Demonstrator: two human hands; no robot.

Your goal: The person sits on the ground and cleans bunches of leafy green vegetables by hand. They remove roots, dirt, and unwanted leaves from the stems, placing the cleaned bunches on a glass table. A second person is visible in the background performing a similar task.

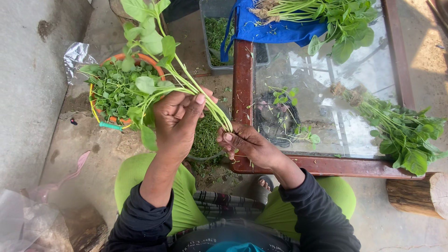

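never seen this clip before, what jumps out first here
At centre, the left hand grips a bunch of long-stemmed green leafy sprigs while the right hand pinches the stem ends. Left of them sits a round orange-rimmed basket of plucked leaves. To the right, more greens lie on a red-framed glass-topped table.

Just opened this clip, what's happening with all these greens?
A seated person holds a bunch of leafy stems in the left hand, while the right hand pinches the stem ends. Below the hands sits a bowl of trimmings; an orange-rimmed basket to the left holds picked leaves. More uncut bunches lie on the glass-topped table, one on a blue cloth.
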